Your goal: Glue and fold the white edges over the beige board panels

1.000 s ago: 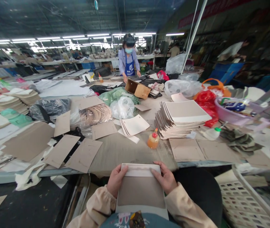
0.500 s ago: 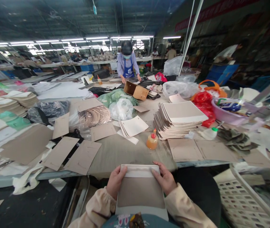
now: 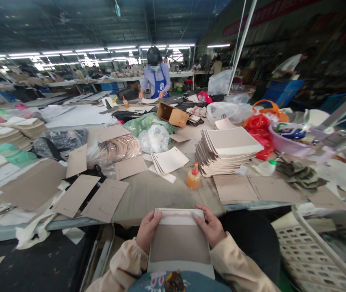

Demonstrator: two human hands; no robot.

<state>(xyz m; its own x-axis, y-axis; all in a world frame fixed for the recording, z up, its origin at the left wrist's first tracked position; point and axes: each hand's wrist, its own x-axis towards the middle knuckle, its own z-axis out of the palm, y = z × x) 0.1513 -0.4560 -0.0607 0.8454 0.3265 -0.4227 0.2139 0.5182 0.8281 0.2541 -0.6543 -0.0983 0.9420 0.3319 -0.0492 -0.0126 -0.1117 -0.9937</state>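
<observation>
A flat grey-brown panel with pale borders point(image 3: 179, 245) rests on my lap, tilted toward me, its far edge close to the table front. My left hand point(image 3: 149, 229) grips the far left corner, thumb on top. At the far right corner my right hand point(image 3: 211, 227) holds on the same way, thumb pressed over the pale strip. The fingers beneath the panel are hidden. Beyond it on the table stands a bottle of amber liquid with a red cap point(image 3: 193, 178). A tall stack of similar panels point(image 3: 234, 142) sits behind the bottle to the right.
Loose grey-brown sheets point(image 3: 105, 199) lie at the left front, with scissors point(image 3: 1, 213) farther left. A lilac basin point(image 3: 295, 144) stands at the right, above a white plastic crate point(image 3: 310, 247). Across the table a co-worker in a blue apron point(image 3: 160, 84) handles a pale piece.
My hands keep nearly the same grip on the panel. The co-worker has shifted left and now holds a pale piece. My view has moved slightly.
</observation>
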